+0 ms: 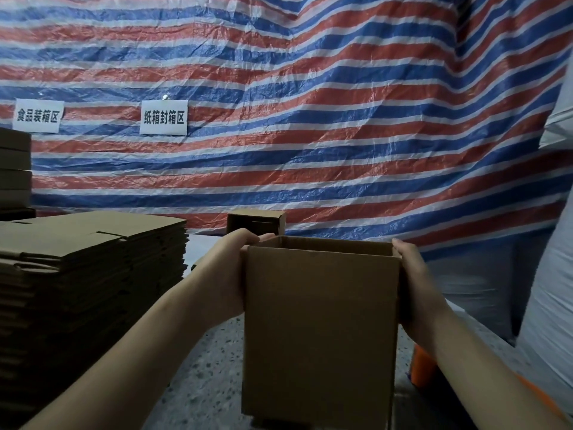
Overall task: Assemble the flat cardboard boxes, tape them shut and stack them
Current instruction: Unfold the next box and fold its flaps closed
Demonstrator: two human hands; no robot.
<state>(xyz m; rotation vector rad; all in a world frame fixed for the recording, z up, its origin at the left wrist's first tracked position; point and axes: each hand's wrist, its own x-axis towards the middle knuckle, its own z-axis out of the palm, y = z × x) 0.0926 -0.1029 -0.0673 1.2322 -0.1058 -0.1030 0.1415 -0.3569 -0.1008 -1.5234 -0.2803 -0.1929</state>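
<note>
An opened-out brown cardboard box (319, 330) stands upright in front of me, its top open. My left hand (231, 271) grips its left wall near the top, fingers curled over the rim. My right hand (414, 280) holds the right wall, fingers along the side and tips at the rim. A tall stack of flat cardboard boxes (86, 274) stands to the left. A small assembled box (255, 221) sits behind, by the tarp.
A red, white and blue striped tarp (341, 119) hangs across the back with two white paper signs (163, 117). More boxes (14, 169) are piled at the far left. White sacks (545, 290) and an orange object (423, 367) are on the right. The floor is speckled concrete.
</note>
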